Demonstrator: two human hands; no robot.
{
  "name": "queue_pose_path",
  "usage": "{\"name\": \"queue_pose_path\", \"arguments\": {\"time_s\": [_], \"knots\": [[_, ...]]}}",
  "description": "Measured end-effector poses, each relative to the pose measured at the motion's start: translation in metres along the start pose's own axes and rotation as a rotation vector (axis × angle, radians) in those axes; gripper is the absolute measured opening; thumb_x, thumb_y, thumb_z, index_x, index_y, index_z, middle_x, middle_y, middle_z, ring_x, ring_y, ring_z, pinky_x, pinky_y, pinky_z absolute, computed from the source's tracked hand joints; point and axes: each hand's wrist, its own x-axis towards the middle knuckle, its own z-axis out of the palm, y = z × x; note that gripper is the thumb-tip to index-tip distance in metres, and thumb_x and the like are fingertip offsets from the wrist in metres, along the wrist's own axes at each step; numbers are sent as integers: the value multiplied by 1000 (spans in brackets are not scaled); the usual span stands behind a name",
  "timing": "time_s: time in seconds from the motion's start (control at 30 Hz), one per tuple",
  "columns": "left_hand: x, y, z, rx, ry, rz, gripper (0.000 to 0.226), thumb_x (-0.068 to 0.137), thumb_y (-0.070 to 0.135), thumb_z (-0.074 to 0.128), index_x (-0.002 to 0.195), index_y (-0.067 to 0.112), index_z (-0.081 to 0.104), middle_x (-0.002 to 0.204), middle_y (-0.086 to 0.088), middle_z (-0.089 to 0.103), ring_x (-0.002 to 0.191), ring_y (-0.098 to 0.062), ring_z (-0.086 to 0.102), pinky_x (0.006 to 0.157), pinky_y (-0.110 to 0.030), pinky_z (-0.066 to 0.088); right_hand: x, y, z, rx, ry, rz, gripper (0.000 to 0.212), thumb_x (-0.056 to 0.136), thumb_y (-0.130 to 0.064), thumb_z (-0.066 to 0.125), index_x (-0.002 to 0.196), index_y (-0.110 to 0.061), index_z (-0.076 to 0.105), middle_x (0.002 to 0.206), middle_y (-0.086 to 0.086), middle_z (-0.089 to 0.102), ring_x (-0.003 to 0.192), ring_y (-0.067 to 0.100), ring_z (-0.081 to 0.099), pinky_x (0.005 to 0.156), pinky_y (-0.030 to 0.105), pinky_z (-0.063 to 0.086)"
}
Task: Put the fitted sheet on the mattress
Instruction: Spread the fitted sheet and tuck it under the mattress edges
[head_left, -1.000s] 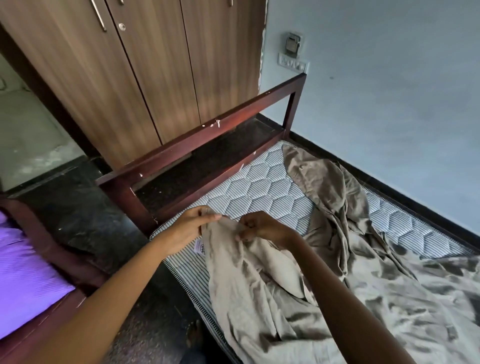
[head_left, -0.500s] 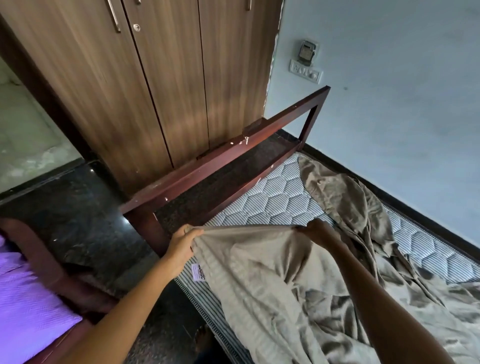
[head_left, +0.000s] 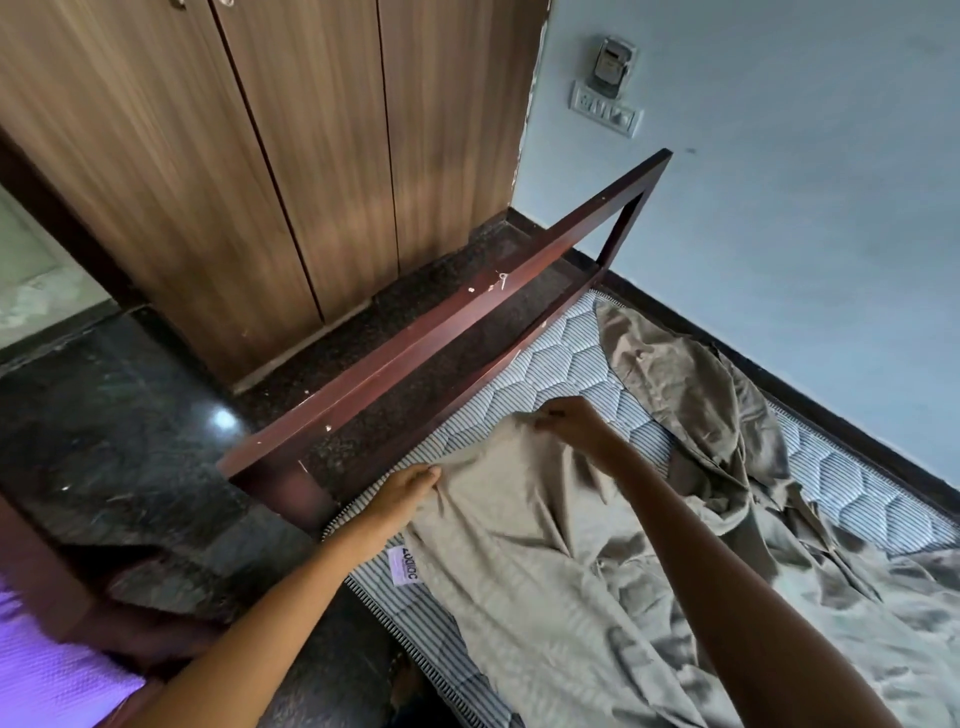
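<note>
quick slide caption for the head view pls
The left hand and right hand hold the edge of a crumpled beige fitted sheet over the quilted mattress corner beside the wooden bed frame.

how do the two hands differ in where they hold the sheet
The left hand grips the sheet at the mattress corner by the frame post; the right hand pinches it farther along, toward the wall. The left sits over the mattress's striped edge; the right over its quilted top. Both hold the sheet's edge.
</note>
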Motion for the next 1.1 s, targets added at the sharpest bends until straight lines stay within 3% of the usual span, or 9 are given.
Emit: {"name": "queue_pose_path", "arguments": {"time_s": [0.1, 0.2, 0.27, 0.43, 0.6, 0.77, 0.93, 1.0, 1.1], "knots": [[7, 4, 17, -327, 63, -22, 21, 99, 27, 41, 105, 19, 60, 105, 4, 64, 97, -11, 60, 84, -12, 44, -7, -3, 14, 66, -212, -32, 12, 79, 2, 69, 78, 14, 67, 61, 7, 56, 51, -7, 46, 56, 12, 34], [18, 8, 34, -402, 30, 21, 50, 73, 55, 68, 104, 16, 64, 104, 0, 67, 100, -16, 63, 93, -24, 45, -7, -17, 28, -45, -367, -157, 17, 81, -3, 69, 92, 10, 70, 86, 24, 69, 65, 8, 63, 66, 16, 39], [22, 13, 44, -386, -7, 61, 74, 49, 54, 85, 103, 7, 64, 100, -7, 69, 101, -23, 64, 89, -29, 49, -3, -23, 30, -73, -407, -214, 15, 82, -3, 67, 94, 5, 70, 93, 19, 70, 72, 9, 59, 70, 14, 41], [31, 20, 55, -359, 12, 94, 28, 79, -3, 66, 103, 2, 52, 97, -17, 54, 89, -23, 57, 69, -15, 50, 1, -8, 15, 92, -519, -54, 19, 77, -2, 72, 87, -12, 59, 77, 0, 59, 70, 7, 53, 63, 18, 42], [28, 18, 50, -266, 185, 29, 23, 93, 14, 53, 111, 7, 66, 105, -3, 66, 94, -14, 62, 79, -15, 51, 11, 33, 3, -325, -611, 2, 13, 79, -17, 74, 81, -5, 68, 76, 2, 61, 74, 8, 52, 65, 20, 37], [27, 15, 59, -221, 310, 13, 25, 98, 12, 44, 115, 7, 61, 105, -9, 63, 102, -22, 59, 81, -25, 47, 23, 25, 3, -138, -431, -54, 30, 83, -8, 69, 58, -11, 52, 54, -4, 40, 49, 4, 35, 47, 16, 28], [37, 18, 71, -293, 266, 51, 17, 97, 18, 48, 101, 13, 64, 92, 5, 66, 90, -9, 60, 72, -10, 45, 37, -6, 23, -14, -522, -193, 14, 74, -3, 74, 75, -11, 63, 71, 4, 59, 64, 8, 56, 63, 21, 43], [42, 14, 68, -276, 205, 68, 24, 90, 27, 58, 106, 12, 67, 98, 5, 70, 94, -6, 64, 81, -14, 46, 45, -8, 26, 20, -516, -220, 22, 71, -4, 77, 77, -14, 59, 75, 4, 59, 70, 13, 55, 66, 25, 44], [50, -2, 62, -204, 220, 33, 29, 75, 20, 77, 100, 6, 70, 94, -3, 72, 86, -11, 66, 79, -20, 47, 59, 4, 25, -119, -618, -210, 18, 73, 4, 73, 87, -3, 64, 79, 7, 60, 67, 7, 52, 61, 12, 40]]}}
